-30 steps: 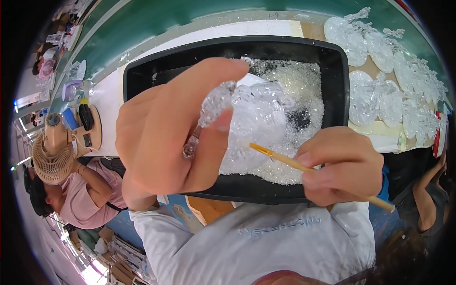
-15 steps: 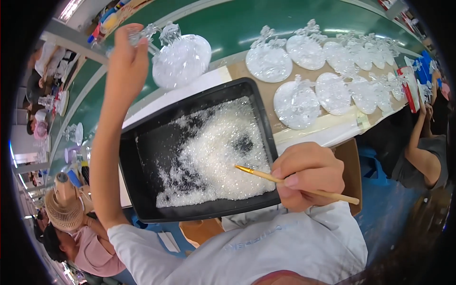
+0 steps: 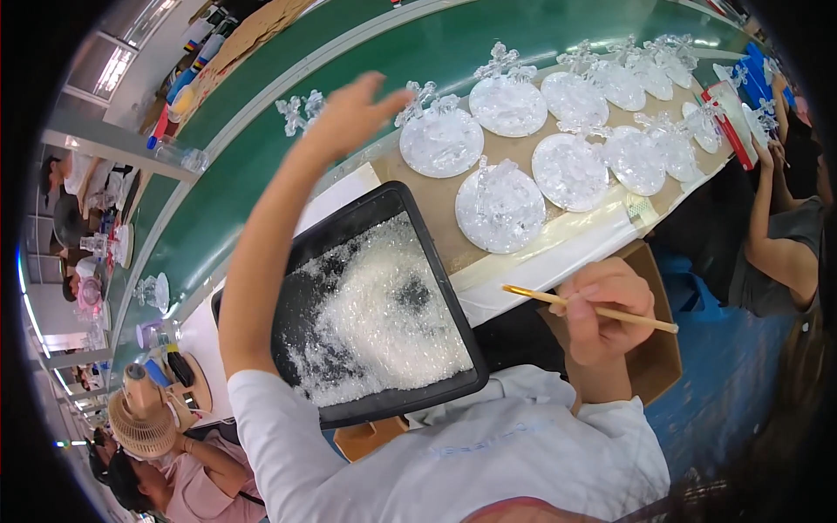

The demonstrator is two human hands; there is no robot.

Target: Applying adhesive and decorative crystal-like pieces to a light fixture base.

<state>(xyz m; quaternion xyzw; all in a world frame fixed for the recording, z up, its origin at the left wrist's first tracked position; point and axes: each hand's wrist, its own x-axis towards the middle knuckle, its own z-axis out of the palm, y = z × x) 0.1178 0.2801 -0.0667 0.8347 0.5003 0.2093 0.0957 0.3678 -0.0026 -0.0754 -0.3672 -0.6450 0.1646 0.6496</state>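
Note:
My left hand [image 3: 349,118] reaches over the green work surface, its fingers spread with nothing in them. One fingertip overlaps the clear figure on a round white disc [image 3: 440,142]; whether they touch I cannot tell. Left of the wrist a clear knobbly piece [image 3: 299,112] shows, partly hidden by my hand. In my right hand [image 3: 606,309] is a thin paintbrush [image 3: 527,293], held near its middle with the tip pointing left, beyond the tray's right edge. Below my left forearm stands a black tray [image 3: 436,275] of glittering white granules [image 3: 375,314], partly covered by the arm.
Several more discs with clear figures [image 3: 501,207] stand in two rows on a brown board [image 3: 445,231]. An open cardboard box [image 3: 658,349] is below my right hand. A basket-like fan [image 3: 144,423] and a seated person [image 3: 209,479] are at left; another person [image 3: 785,253] sits at right.
My left hand has moved right, and its fingers have spread. The disc beside it no longer shows there. My right hand has drawn the brush away from above the granules. The view has shifted.

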